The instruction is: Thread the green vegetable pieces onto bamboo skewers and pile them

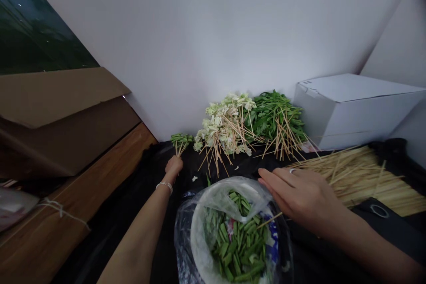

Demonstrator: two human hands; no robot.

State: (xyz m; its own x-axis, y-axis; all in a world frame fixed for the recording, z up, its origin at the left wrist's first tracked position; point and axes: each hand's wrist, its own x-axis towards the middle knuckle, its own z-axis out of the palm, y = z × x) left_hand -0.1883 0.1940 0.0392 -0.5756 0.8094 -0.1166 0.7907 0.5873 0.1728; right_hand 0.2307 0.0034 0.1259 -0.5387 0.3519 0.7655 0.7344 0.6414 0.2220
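1 bean-skewer bunch (181, 139) in L hand (173, 166), R hand (299, 195) over bag (199, 226).

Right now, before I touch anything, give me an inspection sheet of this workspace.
Surface: black sheet over the worktop; bare wood at left.
Job's things: lined bowl of cut green pieces; green-bean skewers; cabbage skewers; leafy-green skewers; loose skewers piled at right.
Clutter: white string on the wood; small ring on the sheet.
Grippers: left hand closed on the sticks of the green-bean skewers; right hand flat, palm down, at the bowl's rim, with a skewer tip showing beneath it.
Cables: nothing seen.
Surroundings: white wall; white box; cardboard box.
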